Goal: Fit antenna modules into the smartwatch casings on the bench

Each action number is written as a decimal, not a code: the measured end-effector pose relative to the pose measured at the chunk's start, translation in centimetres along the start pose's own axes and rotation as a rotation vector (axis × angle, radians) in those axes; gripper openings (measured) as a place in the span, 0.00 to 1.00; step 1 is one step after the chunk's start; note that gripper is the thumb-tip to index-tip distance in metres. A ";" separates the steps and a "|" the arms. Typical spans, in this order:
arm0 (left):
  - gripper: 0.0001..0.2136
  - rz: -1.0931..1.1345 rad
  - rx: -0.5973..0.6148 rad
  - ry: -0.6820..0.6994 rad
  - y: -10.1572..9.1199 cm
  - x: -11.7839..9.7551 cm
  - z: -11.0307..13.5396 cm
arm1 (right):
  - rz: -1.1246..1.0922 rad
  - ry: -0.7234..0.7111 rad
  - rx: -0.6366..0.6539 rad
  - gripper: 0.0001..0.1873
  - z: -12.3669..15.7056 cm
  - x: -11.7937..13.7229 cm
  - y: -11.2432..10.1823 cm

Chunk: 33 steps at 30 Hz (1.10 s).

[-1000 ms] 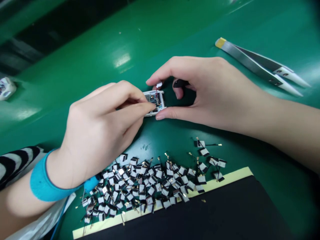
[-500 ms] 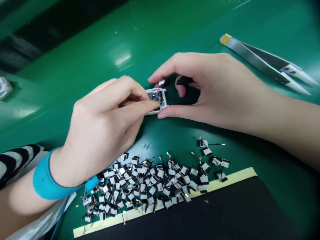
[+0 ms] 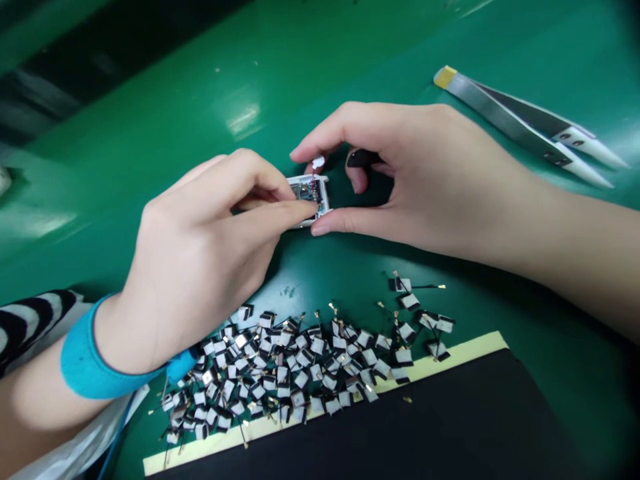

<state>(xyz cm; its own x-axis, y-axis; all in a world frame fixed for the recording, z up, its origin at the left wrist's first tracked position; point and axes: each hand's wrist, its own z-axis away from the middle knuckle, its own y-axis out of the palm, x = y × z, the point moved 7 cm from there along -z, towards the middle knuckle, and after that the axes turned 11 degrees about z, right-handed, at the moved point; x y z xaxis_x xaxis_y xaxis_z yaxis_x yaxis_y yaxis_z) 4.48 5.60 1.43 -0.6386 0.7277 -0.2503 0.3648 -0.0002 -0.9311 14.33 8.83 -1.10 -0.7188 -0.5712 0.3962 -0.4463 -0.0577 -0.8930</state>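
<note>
Small white round-cornered housing (image 3: 325, 192) sits near mid-view, exposed circuit board (image 3: 303, 191) inside its rim. Left hand (image 3: 210, 230) pinches it, thumb over the board; right hand (image 3: 415, 170) curves half open about its right end, whether gripping cannot be told. Glossy green tabletop (image 3: 320, 273) separates housing from heaped black-and-white wired pieces (image 3: 317, 346) overlapping a pale yellow strip (image 3: 475, 348).

Head-worn view, looking forward and steeply down, close over green tabletop (image 3: 340, 272).
</note>
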 end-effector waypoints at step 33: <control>0.08 0.051 -0.050 0.084 0.1 0.5 0.1 | 0.171 -0.051 -0.208 0.08 2.2 0.5 -4.0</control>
<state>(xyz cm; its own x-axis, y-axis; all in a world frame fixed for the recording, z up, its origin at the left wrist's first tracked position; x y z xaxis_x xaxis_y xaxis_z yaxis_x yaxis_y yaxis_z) 4.11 5.86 1.16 -0.5604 0.7823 -0.2720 0.4301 -0.0058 -0.9028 16.92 6.93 2.20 -0.7678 -0.5988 0.2280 -0.4246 0.2091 -0.8809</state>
